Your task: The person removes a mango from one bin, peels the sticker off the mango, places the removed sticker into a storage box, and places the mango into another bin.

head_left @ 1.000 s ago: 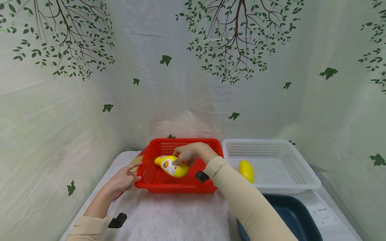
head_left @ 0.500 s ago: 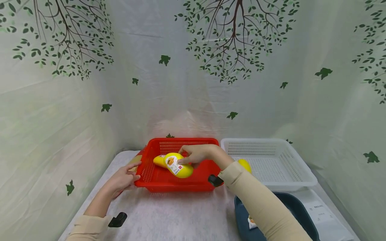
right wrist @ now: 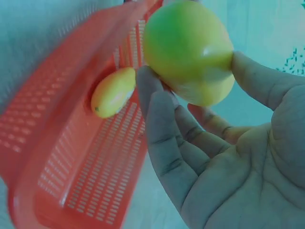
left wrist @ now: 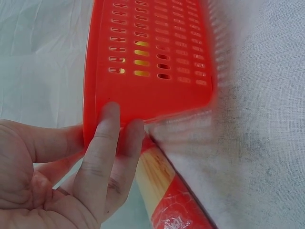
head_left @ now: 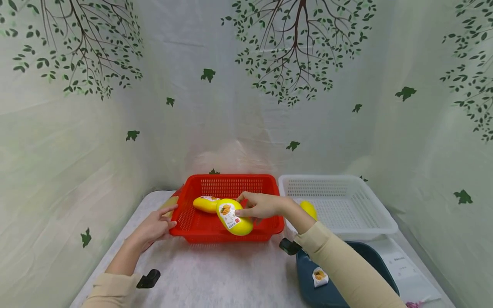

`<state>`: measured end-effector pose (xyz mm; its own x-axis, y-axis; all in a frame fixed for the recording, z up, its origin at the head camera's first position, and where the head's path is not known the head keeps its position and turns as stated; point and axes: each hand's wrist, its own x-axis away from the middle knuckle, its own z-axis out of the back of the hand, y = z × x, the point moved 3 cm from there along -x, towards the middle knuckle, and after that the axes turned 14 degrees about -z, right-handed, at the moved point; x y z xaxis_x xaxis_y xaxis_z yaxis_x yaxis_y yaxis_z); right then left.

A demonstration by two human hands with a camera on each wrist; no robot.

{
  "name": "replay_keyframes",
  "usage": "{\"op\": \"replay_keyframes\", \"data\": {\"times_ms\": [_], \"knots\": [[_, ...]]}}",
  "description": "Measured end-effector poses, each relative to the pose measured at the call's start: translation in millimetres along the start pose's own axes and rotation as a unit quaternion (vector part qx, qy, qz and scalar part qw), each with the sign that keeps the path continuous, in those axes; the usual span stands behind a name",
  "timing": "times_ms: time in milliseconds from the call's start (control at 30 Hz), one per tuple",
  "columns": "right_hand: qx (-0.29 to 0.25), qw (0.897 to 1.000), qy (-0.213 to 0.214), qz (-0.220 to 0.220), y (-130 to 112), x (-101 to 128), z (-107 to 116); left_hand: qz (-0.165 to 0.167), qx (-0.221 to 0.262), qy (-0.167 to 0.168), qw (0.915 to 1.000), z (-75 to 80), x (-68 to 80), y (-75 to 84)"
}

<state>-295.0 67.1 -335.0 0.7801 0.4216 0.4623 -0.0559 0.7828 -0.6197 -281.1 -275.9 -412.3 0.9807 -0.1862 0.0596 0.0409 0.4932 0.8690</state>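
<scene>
Labelled mango (head_left: 236, 220) in my right hand (head_left: 265, 206), over the red basket (head_left: 204, 236)!

I've got it between thumb and fingers, above the basket's near side, with a second mango (head_left: 205, 204) lying inside. I'd call this the lifting-out step; next calls for a firm grip and clearance past the rim. My right forearm slants in, wrist bent leftward. My left hand (head_left: 152, 229) pinches the basket's left rim, forearm low. The navy tray (head_left: 306, 284) sits by my right sleeve (head_left: 346, 269).
</scene>
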Motion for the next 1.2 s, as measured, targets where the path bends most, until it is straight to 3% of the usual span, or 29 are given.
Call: {"op": "replay_keyframes", "data": {"times_ms": [467, 900, 1200], "knots": [[-0.028, 0.999, 0.039, 0.006, 25.7, 26.6, -34.4, 0.006, 0.005, -0.001, 1.0000, 1.1, -2.8, -2.8], [-0.125, 0.992, -0.028, 0.001, 52.7, 43.8, -82.4, -0.004, 0.001, -0.010, 0.9999, -1.5, -2.5, -2.4], [-0.132, 0.991, -0.015, -0.017, 70.5, 40.2, -112.8, -0.035, -0.014, -0.015, 0.9992, -1.2, -1.2, -7.1]]}}
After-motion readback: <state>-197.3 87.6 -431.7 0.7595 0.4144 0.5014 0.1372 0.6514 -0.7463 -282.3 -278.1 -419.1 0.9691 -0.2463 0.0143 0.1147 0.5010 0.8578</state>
